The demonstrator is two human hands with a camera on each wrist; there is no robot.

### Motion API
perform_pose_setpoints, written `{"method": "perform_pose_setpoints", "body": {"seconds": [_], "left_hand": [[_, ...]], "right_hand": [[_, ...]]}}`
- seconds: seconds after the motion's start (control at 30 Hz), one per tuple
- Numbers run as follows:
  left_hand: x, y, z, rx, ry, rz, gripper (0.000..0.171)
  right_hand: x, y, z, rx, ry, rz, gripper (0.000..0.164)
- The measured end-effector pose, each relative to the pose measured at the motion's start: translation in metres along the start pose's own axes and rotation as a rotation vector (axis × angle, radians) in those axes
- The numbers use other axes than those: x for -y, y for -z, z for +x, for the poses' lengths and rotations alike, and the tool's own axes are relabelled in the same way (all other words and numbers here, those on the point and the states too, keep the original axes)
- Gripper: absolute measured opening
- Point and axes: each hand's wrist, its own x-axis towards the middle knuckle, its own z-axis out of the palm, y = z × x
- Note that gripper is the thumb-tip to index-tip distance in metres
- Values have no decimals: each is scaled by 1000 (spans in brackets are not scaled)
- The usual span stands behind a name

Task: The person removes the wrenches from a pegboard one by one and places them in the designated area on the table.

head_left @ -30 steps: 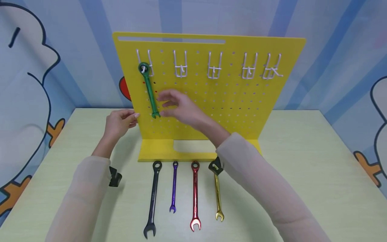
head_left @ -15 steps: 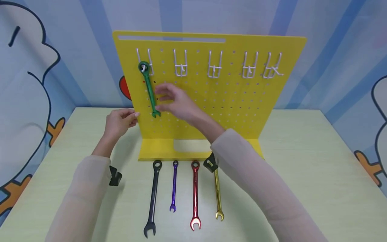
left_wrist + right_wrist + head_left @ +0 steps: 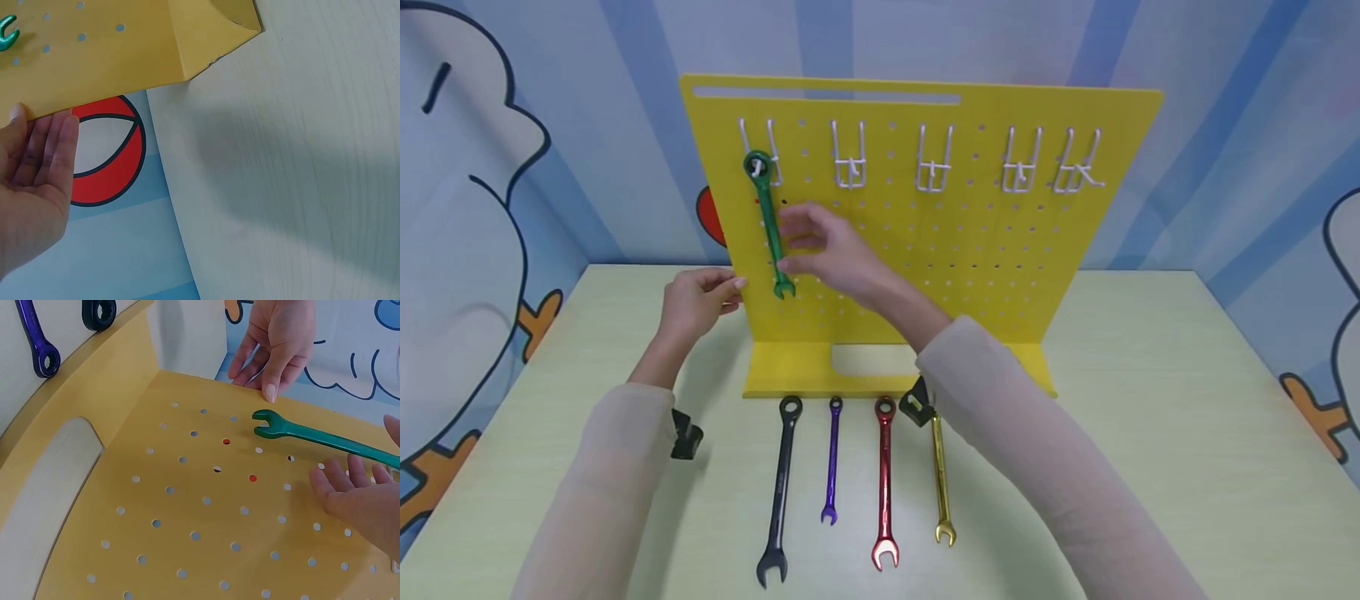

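A green combination wrench [image 3: 769, 218] hangs by its ring end from the leftmost white hook of a yellow pegboard [image 3: 925, 275]. My right hand [image 3: 831, 250] is just right of its shaft, fingers loosely bent. In the head view the thumb tip meets the lower shaft; whether it presses cannot be told. The right wrist view shows the wrench's open end [image 3: 270, 425] free and the shaft running between thumb and fingers [image 3: 350, 481] without a grip. My left hand [image 3: 691, 307] pinches the board's left edge, thumb in front and fingers behind [image 3: 53, 147].
Along the table in front of the board lie a black wrench [image 3: 778, 492], a purple wrench [image 3: 832, 462], a red wrench [image 3: 885, 483] and a gold wrench [image 3: 942, 483]. More white hooks [image 3: 850, 162] line the board to the right. A striped cartoon backdrop [image 3: 1240, 150] stands behind.
My right hand has moved slightly left and up, to the green wrench's shaft. The wrench's lower end has shifted a little left and down. My left hand keeps its place on the board's edge.
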Motion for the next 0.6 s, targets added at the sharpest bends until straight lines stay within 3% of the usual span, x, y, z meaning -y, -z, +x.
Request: {"method": "perform_pose_setpoints", "body": {"seconds": [0.27, 0.6], "left_hand": [[-14, 0, -11, 8, 17, 66, 39], [-14, 0, -11, 11, 15, 65, 39]], "right_hand": [[1, -1, 0, 1, -39, 73, 50], [4, -4, -2, 4, -11, 25, 41]]}}
